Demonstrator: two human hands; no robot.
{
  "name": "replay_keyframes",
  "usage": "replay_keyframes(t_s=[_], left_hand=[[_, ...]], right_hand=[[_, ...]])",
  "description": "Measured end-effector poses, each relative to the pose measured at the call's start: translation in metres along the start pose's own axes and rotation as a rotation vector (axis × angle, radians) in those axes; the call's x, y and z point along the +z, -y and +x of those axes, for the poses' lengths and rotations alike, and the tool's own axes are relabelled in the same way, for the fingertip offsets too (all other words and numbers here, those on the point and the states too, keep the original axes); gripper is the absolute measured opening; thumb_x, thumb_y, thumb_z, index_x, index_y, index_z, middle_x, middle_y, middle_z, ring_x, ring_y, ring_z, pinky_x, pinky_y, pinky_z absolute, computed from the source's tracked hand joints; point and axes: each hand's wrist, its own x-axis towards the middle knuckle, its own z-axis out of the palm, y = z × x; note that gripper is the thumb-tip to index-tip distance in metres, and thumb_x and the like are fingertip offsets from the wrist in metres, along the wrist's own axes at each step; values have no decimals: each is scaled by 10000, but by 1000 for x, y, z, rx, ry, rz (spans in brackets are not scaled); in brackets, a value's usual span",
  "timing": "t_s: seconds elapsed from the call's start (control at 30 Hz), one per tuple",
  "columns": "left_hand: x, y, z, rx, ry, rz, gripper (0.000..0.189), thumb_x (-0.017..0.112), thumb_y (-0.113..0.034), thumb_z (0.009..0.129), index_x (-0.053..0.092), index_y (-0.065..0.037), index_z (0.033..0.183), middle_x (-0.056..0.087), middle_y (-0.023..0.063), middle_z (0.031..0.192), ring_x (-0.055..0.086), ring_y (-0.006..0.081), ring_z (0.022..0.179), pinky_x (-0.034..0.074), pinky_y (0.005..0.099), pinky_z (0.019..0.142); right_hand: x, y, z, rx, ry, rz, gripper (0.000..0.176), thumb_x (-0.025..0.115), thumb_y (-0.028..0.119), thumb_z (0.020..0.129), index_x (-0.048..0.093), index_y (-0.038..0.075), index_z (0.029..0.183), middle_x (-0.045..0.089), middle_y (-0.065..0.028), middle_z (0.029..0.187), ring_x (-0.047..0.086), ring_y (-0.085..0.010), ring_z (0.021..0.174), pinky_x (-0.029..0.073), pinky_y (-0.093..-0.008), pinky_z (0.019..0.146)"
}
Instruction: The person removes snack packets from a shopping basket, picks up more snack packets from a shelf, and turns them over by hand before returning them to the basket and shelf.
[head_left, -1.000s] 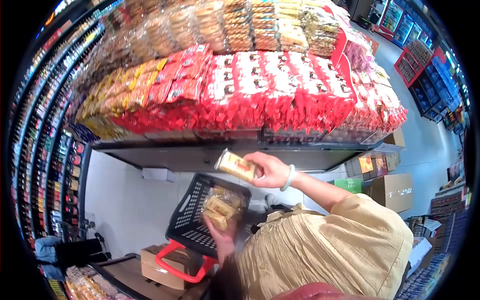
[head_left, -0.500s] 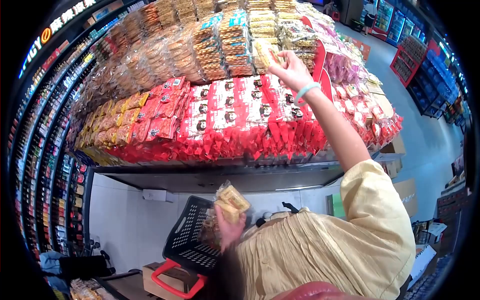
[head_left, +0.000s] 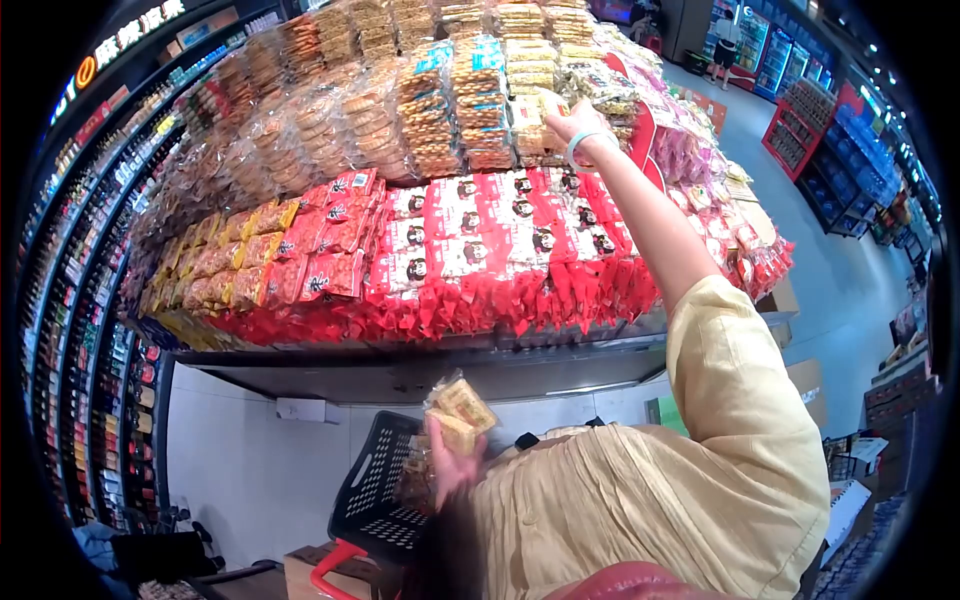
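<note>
My left hand (head_left: 456, 462) is closed around clear-wrapped pale yellow snack packs (head_left: 461, 410), held over the right side of a black basket (head_left: 372, 480) with red handles. Other wrapped packs (head_left: 415, 475) lie in the basket, partly behind that hand. My right hand (head_left: 577, 124), with a pale green bangle at the wrist, reaches to the yellow stacks at the back of the display. Its fingers are closed on a yellow-white snack pack (head_left: 528, 115). Below it are rows of red and white packs (head_left: 470, 222).
Red packs (head_left: 335, 235) and wrapped round crackers (head_left: 375, 128) fill the display's left part. Tall shelves (head_left: 90, 300) of bottles stand at far left. A cardboard box (head_left: 330, 575) is under the basket. A person (head_left: 724, 45) stands near fridges at the back right.
My right hand has moved left and slightly down onto the yellow stacks, still with its pack. My left hand keeps its packs over the basket. The view has shifted slightly.
</note>
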Motion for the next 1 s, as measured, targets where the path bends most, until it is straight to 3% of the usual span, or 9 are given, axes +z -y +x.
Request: replay_keyframes(t_s=[0.13,0.4,0.47,0.6,0.67,0.8,0.9,0.97,1.0], left_hand=[[8,-12,-4,48,-123,-3,523,521,-587,881,532,-208,1240,609,-4,1145,624,200,947,585,360,627],[0,-26,-12,-23,-158,-19,501,518,-568,893,539,-209,1242,614,-15,1149,623,183,958,577,337,622],[-9,-29,-12,-88,-26,-106,556,599,-515,868,508,-147,1275,581,56,1204,591,246,1021,577,382,718],[4,-33,-17,-78,-78,-152,543,591,-499,881,505,-138,1278,582,64,1202,601,242,987,577,356,702],[9,-33,-18,-30,-207,-27,493,537,-556,890,542,-207,1238,608,-26,1153,615,157,960,566,300,636],[-1,-33,-8,22,-293,28,498,534,-558,892,535,-204,1243,605,-28,1150,613,156,956,560,282,638],[-9,-33,-1,19,-244,1,508,531,-564,890,525,-208,1252,603,-24,1155,616,161,952,563,287,628],[-5,-34,1,4,-233,79,507,503,-569,902,517,-210,1259,602,-22,1156,620,166,947,567,296,618],[-6,-35,3,2,-234,79,507,503,-569,902,517,-210,1259,602,-22,1156,620,166,947,567,296,618]], right_hand=[[0,10,3,55,2,-73,610,655,445,698,634,-4,1110,643,-213,1122,610,-329,1087,481,-375,927],[18,10,25,61,5,-209,594,661,471,715,659,-3,1073,649,-194,1120,621,-314,1070,489,-381,913],[23,8,28,29,-49,-235,621,669,504,702,673,-17,1040,647,-217,1105,626,-330,1050,493,-392,900],[26,7,27,26,-24,-260,617,644,515,722,673,-10,1045,647,-216,1107,619,-333,1061,485,-395,911],[28,6,26,2,-43,-297,613,623,522,747,674,-9,1049,647,-220,1105,611,-342,1075,472,-399,927],[23,4,16,-43,-25,-333,573,615,509,770,656,28,1079,624,-220,1142,601,-368,1074,460,-416,934],[26,-8,5,-208,-160,-442,523,655,439,768,590,79,1142,572,-189,1184,564,-362,1100,462,-434,911],[26,-17,-3,-559,-225,-494,532,706,347,743,517,127,1190,509,-142,1191,511,-335,1117,462,-460,880],[28,-17,-4,-614,-227,-545,551,739,289,713,504,122,1183,499,-114,1169,480,-295,1111,444,-442,884]])
